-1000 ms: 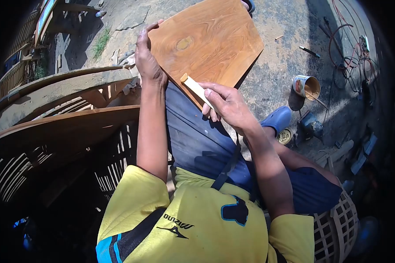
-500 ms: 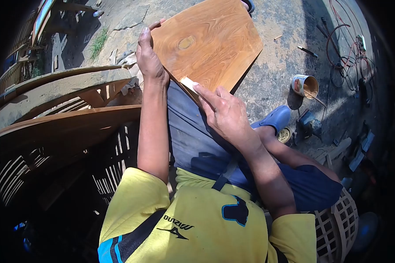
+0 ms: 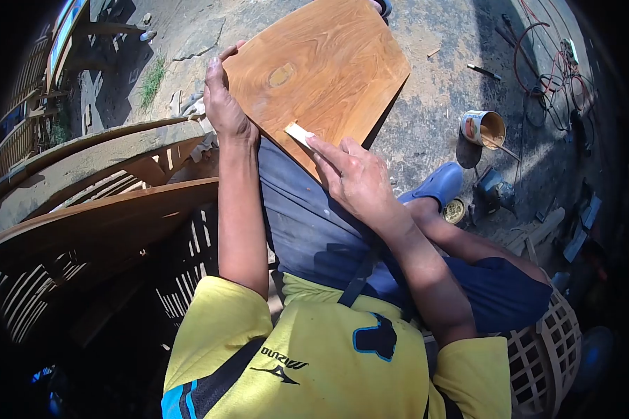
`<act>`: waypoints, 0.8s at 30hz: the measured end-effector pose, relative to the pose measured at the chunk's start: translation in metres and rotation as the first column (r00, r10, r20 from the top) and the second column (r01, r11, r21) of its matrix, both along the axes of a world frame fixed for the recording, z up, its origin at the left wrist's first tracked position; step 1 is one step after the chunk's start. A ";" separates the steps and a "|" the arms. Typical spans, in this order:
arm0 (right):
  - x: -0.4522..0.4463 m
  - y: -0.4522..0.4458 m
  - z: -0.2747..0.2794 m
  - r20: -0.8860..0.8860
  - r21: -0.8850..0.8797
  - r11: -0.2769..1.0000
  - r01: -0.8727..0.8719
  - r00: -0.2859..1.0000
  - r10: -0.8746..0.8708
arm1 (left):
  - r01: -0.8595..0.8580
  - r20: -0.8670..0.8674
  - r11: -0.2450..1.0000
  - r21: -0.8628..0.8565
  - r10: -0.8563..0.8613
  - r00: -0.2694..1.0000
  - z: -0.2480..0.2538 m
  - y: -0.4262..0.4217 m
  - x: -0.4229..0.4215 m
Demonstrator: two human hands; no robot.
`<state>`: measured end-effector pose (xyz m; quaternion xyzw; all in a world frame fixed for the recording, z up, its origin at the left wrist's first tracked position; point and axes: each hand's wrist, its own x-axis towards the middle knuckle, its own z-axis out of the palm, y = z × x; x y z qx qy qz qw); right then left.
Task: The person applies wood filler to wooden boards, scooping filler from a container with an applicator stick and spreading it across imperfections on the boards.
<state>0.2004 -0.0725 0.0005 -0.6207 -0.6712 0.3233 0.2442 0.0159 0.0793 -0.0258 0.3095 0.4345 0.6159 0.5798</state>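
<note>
A brown wooden panel (image 3: 342, 66) with swirling grain rests across my lap, its surface tilted toward me. Gripping its left edge is my left hand (image 3: 227, 108), thumb and fingers closed around the side. My right hand (image 3: 356, 174) pinches a small pale flat strip (image 3: 298, 134), like a scraper or spatula, whose far end touches the panel near its lower left edge. A light tan patch (image 3: 282, 75) shows on the panel, further up from the strip.
An open can (image 3: 482, 130) of tan paste with a stick in it stands on the ground to the right. Near my blue clog (image 3: 437, 183) lies a small round tin (image 3: 454, 211). Tangled cables (image 3: 548, 91) lie at far right. A curved wooden piece (image 3: 98, 157) is at left.
The panel and my left hand have shifted slightly left in view. The strip's tip now sits a bit further in from the panel's lower edge. Both hands keep their hold.
</note>
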 end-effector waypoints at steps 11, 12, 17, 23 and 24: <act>0.012 0.006 -0.010 -0.089 -0.009 0.999 0.031 0.996 -0.032 | -0.001 0.018 1.000 -0.008 0.001 1.000 0.002 0.000 0.002; 0.011 0.007 -0.013 -0.087 -0.014 0.999 0.035 0.996 -0.036 | 0.002 0.019 1.000 -0.013 -0.002 1.000 0.001 -0.001 0.002; 0.019 0.010 -0.023 -0.077 -0.009 1.000 0.006 0.997 -0.007 | -0.020 0.007 1.000 0.012 0.020 1.000 0.002 -0.002 0.003; 0.019 0.009 -0.031 -0.090 -0.001 1.000 0.021 0.996 -0.021 | -0.014 -0.021 1.000 -0.017 0.014 1.000 0.005 -0.004 0.004; 0.023 0.009 -0.032 -0.109 0.010 1.000 0.014 0.994 -0.013 | -0.012 -0.018 1.000 -0.010 0.012 1.000 0.005 -0.003 0.004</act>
